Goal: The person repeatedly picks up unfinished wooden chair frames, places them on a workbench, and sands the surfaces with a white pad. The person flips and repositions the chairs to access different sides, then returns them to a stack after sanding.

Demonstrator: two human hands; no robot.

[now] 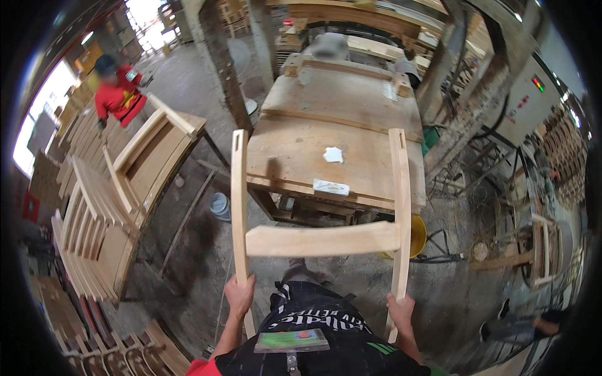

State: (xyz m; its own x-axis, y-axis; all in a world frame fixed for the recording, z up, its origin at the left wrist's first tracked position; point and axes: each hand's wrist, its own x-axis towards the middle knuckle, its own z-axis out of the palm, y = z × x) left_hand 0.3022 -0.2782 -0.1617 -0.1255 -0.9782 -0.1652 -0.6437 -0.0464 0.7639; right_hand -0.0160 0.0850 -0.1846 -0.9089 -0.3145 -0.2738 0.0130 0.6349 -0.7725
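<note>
A pale wooden chair frame (323,240) is held upright in front of me, made of two long legs joined by one wide, slightly curved crosspiece. My left hand (240,294) is wrapped round the lower part of its left leg (239,200). Round the lower part of the right leg (401,188) my right hand (400,307) is closed too. A slot shows near the top of each leg. Behind the frame stands a wooden worktable (295,150), on which lie a white patch (333,155) and a white block (331,187).
To the left, a long bench (164,164) carries several wooden frames (88,219); a person in red (119,94) stands behind it. A blue bucket (220,205) sits on the floor, and a yellow bucket (417,237) is behind the right leg. Metal posts (219,62) flank the worktable. Another person's legs (520,329) show at right.
</note>
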